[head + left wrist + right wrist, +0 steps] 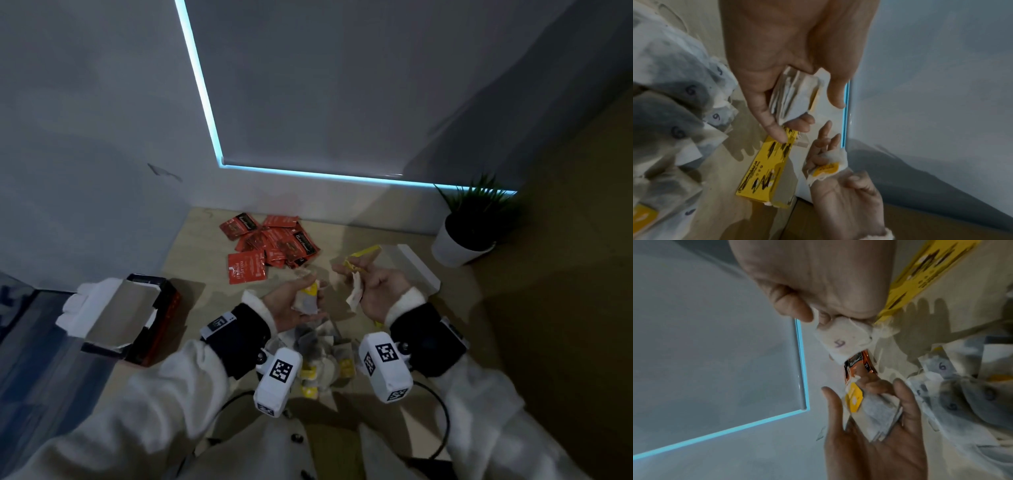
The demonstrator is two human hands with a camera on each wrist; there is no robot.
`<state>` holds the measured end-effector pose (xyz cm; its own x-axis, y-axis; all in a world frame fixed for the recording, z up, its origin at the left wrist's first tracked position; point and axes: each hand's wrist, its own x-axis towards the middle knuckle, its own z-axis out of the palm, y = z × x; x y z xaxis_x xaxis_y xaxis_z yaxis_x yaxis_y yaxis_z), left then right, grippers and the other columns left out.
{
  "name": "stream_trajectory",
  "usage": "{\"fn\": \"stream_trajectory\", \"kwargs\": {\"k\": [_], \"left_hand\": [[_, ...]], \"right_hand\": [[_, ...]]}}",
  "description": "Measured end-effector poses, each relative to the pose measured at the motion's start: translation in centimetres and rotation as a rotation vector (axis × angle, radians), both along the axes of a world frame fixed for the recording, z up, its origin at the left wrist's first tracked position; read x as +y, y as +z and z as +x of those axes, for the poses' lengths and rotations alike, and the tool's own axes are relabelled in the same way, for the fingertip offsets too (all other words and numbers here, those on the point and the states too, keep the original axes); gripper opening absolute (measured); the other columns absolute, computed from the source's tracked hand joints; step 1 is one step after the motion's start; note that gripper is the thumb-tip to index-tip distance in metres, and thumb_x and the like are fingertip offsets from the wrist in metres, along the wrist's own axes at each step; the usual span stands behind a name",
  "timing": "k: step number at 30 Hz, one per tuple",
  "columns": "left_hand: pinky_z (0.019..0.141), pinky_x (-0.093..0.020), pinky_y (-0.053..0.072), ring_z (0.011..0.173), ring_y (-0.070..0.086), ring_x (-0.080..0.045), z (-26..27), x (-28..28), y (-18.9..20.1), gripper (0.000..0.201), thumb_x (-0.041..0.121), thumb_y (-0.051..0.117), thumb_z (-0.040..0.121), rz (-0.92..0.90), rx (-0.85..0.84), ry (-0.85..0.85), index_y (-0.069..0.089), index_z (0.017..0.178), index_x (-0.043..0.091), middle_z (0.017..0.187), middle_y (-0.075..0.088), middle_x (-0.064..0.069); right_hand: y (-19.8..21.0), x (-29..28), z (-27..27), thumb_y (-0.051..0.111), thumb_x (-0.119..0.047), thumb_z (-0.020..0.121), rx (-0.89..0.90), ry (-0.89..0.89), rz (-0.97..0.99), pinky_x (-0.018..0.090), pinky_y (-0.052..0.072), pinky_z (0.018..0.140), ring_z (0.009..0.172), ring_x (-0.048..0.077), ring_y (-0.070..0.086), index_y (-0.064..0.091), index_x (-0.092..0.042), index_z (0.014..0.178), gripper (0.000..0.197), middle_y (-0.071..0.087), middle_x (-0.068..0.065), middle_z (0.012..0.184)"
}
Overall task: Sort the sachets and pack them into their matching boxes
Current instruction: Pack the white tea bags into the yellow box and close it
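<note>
Palms up above a pale wooden table (455, 298), a person's left hand (291, 305) curls its fingers around a small stack of grey tea bags (306, 301), while the right hand (375, 291) pinches a single white tea bag (354, 296) between thumb and fingers. The two hands hover near each other, not touching. Loose tea bags (320, 356) lie heaped beneath the wrists at the table's near edge. Red sachets (270, 245) sit piled by the wall at the far edge. An open red box (137, 322) stands at the left edge; the yellow box (766, 168) lies beyond the hands, beside a white box (416, 263). A potted plant (469, 226) fills the far right corner.
</note>
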<state>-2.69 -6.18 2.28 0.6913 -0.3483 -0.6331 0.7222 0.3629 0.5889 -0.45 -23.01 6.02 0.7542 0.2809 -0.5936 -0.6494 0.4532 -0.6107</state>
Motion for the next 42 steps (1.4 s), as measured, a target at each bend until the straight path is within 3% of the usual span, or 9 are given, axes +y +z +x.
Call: {"fn": "stream_trajectory", "kwargs": {"k": [3,8,11,15,19,29,34,38,42], "left_hand": [[0.063,-0.026,0.055,0.053,0.063,-0.009,-0.1,-0.6,0.6,0.039,0.046,0.041,0.092,0.005,-0.001,-0.055,0.059,0.077,0.014,0.058,0.066,0.002],[0.066,-0.029,0.058,0.071,0.067,-0.018,-0.1,-0.5,1.3,0.059,0.06,0.032,0.089,-0.094,0.008,-0.041,0.061,0.098,0.008,0.086,0.067,-0.008],[0.074,-0.029,0.055,0.084,0.057,-0.02,-0.4,-0.4,1.6,0.076,0.071,0.031,0.081,-0.177,0.069,-0.006,0.048,0.11,0.004,0.097,0.055,-0.01],[0.067,-0.028,0.058,0.071,0.068,-0.02,-0.6,-1.0,2.5,0.074,0.064,0.021,0.088,-0.266,0.049,0.066,0.065,0.091,0.004,0.082,0.068,-0.011],[0.056,-0.018,0.055,0.057,0.067,-0.011,-0.3,-1.3,3.0,0.084,0.058,0.015,0.092,-0.243,-0.032,0.049,0.072,0.055,0.009,0.059,0.069,-0.001],[0.042,-0.014,0.048,0.044,0.06,-0.004,0.4,-2.1,2.7,0.063,0.037,0.038,0.092,-0.188,-0.163,0.17,0.065,0.041,0.012,0.046,0.062,0.003],[0.052,-0.013,0.05,0.053,0.056,-0.006,0.4,0.6,1.6,0.019,0.022,0.041,0.095,-0.128,-0.102,0.154,0.056,0.092,0.01,0.065,0.06,0.002],[0.043,-0.012,0.044,0.042,0.049,-0.002,-0.6,2.8,0.5,0.018,0.007,0.045,0.093,-0.068,-0.097,0.038,0.052,0.109,0.007,0.071,0.057,0.0],[0.05,-0.018,0.051,0.05,0.056,-0.007,-1.4,3.1,0.1,0.08,0.026,0.091,0.047,-0.136,-0.145,-0.036,0.051,0.115,0.008,0.071,0.064,0.0]], "right_hand": [[-0.2,0.7,-0.2,0.027,0.018,0.082,-0.083,0.083,-0.252,0.011,0.039,0.037,0.06,0.017,0.052,0.045,-0.009,0.074,0.033,0.055,0.013,0.079],[-0.8,1.1,-0.5,0.05,0.024,0.074,-0.617,0.237,-0.784,0.015,0.042,0.058,0.061,-0.007,0.055,0.055,0.009,0.098,0.029,0.058,0.012,0.087],[0.6,1.7,-0.4,0.056,0.014,0.074,-0.901,0.051,-0.957,0.007,0.041,0.066,0.07,-0.005,0.054,0.061,-0.009,0.087,0.026,0.061,0.006,0.083],[0.8,2.8,-1.7,0.061,-0.001,0.073,-1.315,0.05,-1.165,-0.006,0.029,0.076,0.078,0.009,0.046,0.063,-0.001,0.076,0.004,0.062,0.011,0.077],[-0.8,3.5,-3.3,0.055,-0.007,0.077,-1.428,0.232,-1.098,0.006,0.032,0.073,0.079,0.013,0.044,0.055,-0.012,0.086,0.01,0.061,0.008,0.078],[0.2,4.2,-3.9,0.062,0.004,0.075,-1.245,0.262,-1.008,0.014,0.041,0.069,0.078,0.009,0.051,0.049,-0.025,0.095,0.038,0.064,0.009,0.084],[0.3,1.5,-3.2,0.057,-0.001,0.083,-0.97,0.105,-0.93,0.008,0.046,0.063,0.064,-0.004,0.057,0.055,-0.013,0.091,0.014,0.056,-0.014,0.075],[-3.3,-1.0,-3.6,0.046,0.001,0.09,-0.738,0.747,-1.17,0.024,0.044,0.08,0.086,0.022,0.056,0.053,0.004,0.114,0.025,0.057,0.011,0.096],[-6.5,-1.3,-5.8,0.055,-0.023,0.088,-0.834,1.275,-1.479,0.031,0.033,0.092,0.115,0.026,0.043,0.049,-0.008,0.12,0.036,0.043,0.012,0.127]]}}
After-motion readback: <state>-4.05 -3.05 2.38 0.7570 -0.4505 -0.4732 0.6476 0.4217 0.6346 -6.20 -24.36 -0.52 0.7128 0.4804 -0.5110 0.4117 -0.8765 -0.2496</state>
